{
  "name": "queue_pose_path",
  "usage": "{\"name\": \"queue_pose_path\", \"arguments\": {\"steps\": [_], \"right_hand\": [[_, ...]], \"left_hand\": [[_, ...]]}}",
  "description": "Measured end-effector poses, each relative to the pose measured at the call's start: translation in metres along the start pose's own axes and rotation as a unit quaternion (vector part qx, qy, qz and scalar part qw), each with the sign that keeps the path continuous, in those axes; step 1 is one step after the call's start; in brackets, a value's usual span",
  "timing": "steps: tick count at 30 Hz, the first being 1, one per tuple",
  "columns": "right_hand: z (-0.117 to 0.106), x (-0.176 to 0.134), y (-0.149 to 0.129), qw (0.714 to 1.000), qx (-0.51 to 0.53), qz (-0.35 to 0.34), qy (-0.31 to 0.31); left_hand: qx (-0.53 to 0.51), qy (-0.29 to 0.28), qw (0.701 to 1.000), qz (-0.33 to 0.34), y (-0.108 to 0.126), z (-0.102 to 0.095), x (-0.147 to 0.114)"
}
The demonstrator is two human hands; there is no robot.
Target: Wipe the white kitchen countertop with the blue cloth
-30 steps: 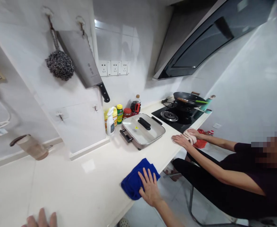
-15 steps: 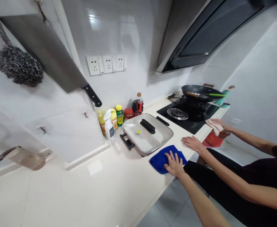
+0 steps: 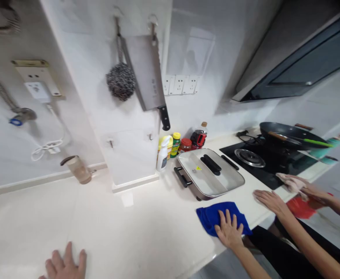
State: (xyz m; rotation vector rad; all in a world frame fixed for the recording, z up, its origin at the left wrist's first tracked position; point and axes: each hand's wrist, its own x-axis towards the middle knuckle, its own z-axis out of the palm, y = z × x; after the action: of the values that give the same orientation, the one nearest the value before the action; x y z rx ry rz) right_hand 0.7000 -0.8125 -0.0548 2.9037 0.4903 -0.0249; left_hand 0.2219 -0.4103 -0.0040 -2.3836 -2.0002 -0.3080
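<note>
While flat on blue cloth (image 3: 208, 219), right hand (image 3: 230, 233), like left hand (image 3: 67, 268), grip apart — glossy white counter (image 3: 114, 232) below, pale walls (image 3: 133, 155) beyond.

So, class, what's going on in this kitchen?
One person's right hand rests on a blue cloth on the white counter, beside a lidded rectangular pan; the left hand is spread at the counter's near side, holding nothing visible. Another person has one hand on a pale cloth by the black cooktop, which bears a wok.
</note>
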Motion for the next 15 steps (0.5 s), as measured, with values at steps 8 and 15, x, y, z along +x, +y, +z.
{"name": "queue_pose_path", "arguments": {"steps": [8, 15], "right_hand": [[-0.034, -0.108, -0.151, 0.995, -0.001, -0.084, 0.051], [-0.051, -0.220, -0.258, 0.974, 0.079, -0.201, 0.063]], "left_hand": [[-0.010, -0.025, 0.999, -0.017, -0.003, -0.004, -0.007], [0.003, -0.075, 0.997, 0.005, -0.018, -0.008, -0.004]]}}
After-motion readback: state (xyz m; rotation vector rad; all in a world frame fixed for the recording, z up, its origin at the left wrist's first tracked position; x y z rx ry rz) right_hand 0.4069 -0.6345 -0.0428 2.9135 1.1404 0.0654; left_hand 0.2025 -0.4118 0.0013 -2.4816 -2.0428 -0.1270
